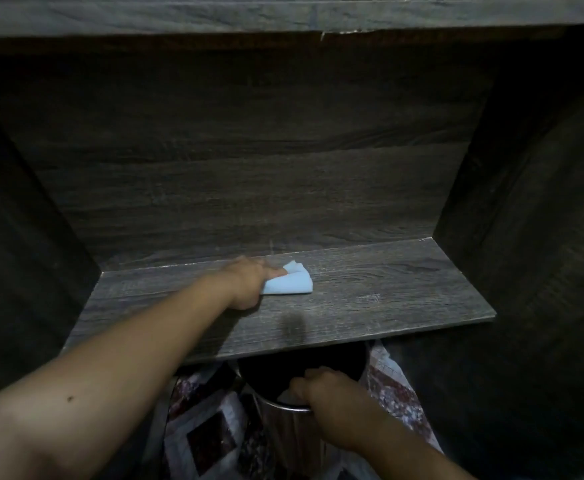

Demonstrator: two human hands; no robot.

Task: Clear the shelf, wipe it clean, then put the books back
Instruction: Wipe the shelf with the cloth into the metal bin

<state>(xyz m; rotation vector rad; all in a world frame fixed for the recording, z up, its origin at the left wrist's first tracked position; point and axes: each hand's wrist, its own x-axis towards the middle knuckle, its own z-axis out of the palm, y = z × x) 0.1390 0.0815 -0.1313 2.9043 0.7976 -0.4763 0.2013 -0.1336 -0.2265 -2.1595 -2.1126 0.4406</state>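
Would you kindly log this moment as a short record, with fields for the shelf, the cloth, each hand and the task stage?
shelf: dark wood board; only the cloth lies on it in view
cloth: light blue, folded, near the shelf's middle
left hand: grips the cloth against the shelf
right hand: fingers curled over the rim of a metal bin below the shelf's front edge
stage: wiping; restocking not yet done
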